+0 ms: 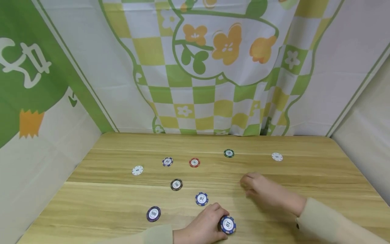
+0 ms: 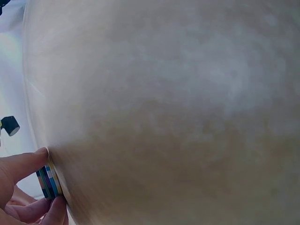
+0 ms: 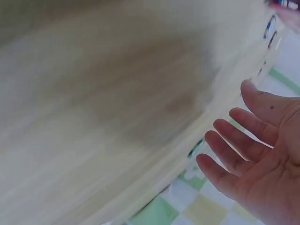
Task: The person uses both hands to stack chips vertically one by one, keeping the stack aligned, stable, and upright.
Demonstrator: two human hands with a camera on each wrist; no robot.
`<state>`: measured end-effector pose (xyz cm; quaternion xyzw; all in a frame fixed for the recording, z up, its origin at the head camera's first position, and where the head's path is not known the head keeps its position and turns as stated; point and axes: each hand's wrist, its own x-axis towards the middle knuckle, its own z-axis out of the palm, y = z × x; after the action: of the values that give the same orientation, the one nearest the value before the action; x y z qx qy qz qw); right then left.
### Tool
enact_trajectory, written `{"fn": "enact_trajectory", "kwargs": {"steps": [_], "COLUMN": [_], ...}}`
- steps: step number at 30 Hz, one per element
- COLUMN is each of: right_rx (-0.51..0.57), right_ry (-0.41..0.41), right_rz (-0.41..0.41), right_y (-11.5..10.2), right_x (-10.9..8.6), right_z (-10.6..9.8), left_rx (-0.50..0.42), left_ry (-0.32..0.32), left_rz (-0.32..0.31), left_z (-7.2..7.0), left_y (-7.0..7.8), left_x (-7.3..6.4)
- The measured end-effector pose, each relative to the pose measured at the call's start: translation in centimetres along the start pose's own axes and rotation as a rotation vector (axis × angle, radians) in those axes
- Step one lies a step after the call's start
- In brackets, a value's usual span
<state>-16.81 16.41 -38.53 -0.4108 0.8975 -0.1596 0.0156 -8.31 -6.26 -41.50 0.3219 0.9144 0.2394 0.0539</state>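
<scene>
While the left hand (image 1: 204,223) pinched a stack of poker chips (image 1: 228,225) at the near side of the wooden table (image 1: 100,206), just right of centre, the right hand (image 1: 268,192) was over the tabletop farther off to the right. The left thumb and fingers were clamped on opposite edges of the stack, whose top chip was blue and marked 10; the left wrist view showed several coloured layers. The right fingers were slightly apart and loosely bent, with nothing seen in them. A blue 10 chip (image 1: 201,199) lay just beyond the left hand, a purple 500 chip (image 1: 153,214) to its left, and a black 100 chip (image 1: 176,184) farther away between those two. On the far half, from left to right, lay a white chip (image 1: 137,170), a second blue 10 chip (image 1: 167,162), a red 5 chip (image 1: 194,162), a green chip (image 1: 229,153) and another white chip (image 1: 277,156). A checked, flowered curtain (image 1: 210,91) hung behind the far edge.
</scene>
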Motion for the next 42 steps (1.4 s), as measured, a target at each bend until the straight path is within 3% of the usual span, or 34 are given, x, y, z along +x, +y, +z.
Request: {"fn": "enact_trajectory", "kwargs": {"steps": [8,16,26,32,42], "right_rx": [-0.053,-0.099,-0.111,-0.060,-0.022], "right_ry": [0.035,0.107,0.119,0.080,0.080], "right_rz": [0.024,0.024,0.121,0.242,0.325], "right_y": [2.3,4.5,6.8,8.2,11.3], "right_x": [0.5,0.5,1.0,0.9,0.4], "right_z": [-1.3,-1.8,-3.3,-3.8,-4.3], "left_rx": [0.013,-0.025,-0.023,-0.029,-0.031], "left_ry": [-0.003,-0.046,-0.046,-0.041,-0.055], "left_rz": [0.001,-0.030,-0.041,-0.036,-0.040], "left_z": [0.0,-0.2,-0.2,-0.2,-0.2], "left_y": [0.0,0.0,0.0,0.0,0.1], "left_x": [-0.1,-0.1,-0.1,-0.1,0.0]}}
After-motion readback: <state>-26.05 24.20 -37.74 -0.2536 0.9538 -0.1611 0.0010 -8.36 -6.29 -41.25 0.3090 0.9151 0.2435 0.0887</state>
